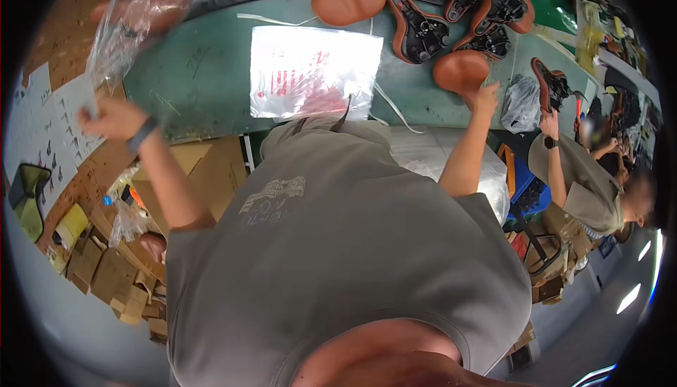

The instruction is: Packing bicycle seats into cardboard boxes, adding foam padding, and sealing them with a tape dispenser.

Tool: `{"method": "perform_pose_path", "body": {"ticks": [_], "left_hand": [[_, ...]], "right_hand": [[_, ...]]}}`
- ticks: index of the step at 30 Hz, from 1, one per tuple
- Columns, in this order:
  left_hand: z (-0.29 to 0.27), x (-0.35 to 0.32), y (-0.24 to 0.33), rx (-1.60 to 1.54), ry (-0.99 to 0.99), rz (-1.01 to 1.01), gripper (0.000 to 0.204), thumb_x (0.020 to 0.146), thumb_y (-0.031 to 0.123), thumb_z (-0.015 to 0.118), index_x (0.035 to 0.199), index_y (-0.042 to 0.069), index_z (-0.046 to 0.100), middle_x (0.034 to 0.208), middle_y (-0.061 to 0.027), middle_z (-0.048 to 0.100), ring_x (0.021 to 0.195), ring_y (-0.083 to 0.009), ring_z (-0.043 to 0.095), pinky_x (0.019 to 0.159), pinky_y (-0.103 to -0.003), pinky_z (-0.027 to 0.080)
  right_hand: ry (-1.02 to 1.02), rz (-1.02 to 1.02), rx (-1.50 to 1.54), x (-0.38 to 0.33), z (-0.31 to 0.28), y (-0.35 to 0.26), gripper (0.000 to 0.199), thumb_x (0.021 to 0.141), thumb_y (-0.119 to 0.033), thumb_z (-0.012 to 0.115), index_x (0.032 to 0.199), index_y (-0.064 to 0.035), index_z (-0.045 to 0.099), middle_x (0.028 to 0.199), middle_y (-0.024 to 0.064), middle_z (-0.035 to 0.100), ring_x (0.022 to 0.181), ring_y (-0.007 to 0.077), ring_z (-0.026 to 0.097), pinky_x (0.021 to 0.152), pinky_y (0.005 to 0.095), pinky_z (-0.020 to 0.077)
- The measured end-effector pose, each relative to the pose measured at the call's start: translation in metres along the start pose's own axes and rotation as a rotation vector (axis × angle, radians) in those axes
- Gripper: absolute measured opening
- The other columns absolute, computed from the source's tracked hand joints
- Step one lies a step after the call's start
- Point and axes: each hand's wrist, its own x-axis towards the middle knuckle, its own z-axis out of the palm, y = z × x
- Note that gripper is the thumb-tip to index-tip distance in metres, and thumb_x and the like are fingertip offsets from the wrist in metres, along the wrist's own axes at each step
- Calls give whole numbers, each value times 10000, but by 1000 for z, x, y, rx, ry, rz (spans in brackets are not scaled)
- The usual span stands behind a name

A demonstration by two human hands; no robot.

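A: Looking down past the grey shirt (338, 246), where are the hands?

B: The left hand (113, 119) is out at nine o'clock, fingers closed on the lower end of a clear bag (134, 24) with a brown saddle inside. The bag's long axis runs up from the hand toward one o'clock.

A: And the other?

B: The right hand (485, 96) is at two o'clock on the green bench (197, 77), touching a loose saddle (462, 70) that lies just at its eleven o'clock. Whether the fingers clasp it or only rest there I cannot tell.

A: Which hand is nearer the pile (430, 6)?

B: The right; the pile sits at its eleven o'clock, past the loose saddle. A flat bag (314, 70) lies between the hands. A co-worker (585, 189) sits at three o'clock.
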Motion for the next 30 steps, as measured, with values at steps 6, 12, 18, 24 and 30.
{"method": "perform_pose_path", "body": {"ticks": [6,12,18,24,30], "left_hand": [[-66,-324,101,-446,-1651,18,219,998,158,693,1165,91,817,1126,-153,828,1075,-346,789,958,-460,623],[-94,-411,84,-253,-1748,353,679,836,286,906,1450,128,661,1455,-166,643,1354,-371,606,1106,-494,529],[-84,-394,48,-48,-1664,192,571,895,323,878,1389,79,730,1251,-155,757,1159,-365,714,998,-463,574],[-74,-368,0,-670,-1702,-640,409,1103,400,700,1054,6,798,756,5,638,726,-136,585,697,-347,504],[-78,-330,-79,-492,-1533,-617,388,1077,376,721,1015,-5,758,767,-25,664,720,-139,580,684,-356,500]], "right_hand": [[-29,82,265,-69,79,-3,1062,748,-367,979,1548,7,390,1435,275,664,1258,486,696,1051,547,571],[-585,385,1316,-189,61,15,759,883,-430,895,1366,60,576,1145,195,703,933,285,716,740,398,607],[-989,693,2195,-349,33,35,674,1082,-451,685,1530,38,561,1245,221,728,930,234,715,743,350,643],[-1013,633,1656,-345,57,38,471,1027,-277,789,1365,34,683,1075,162,772,834,245,744,715,369,653],[-974,620,1657,-337,43,25,341,952,-136,855,1213,9,690,994,134,751,796,246,747,621,405,642]]}}
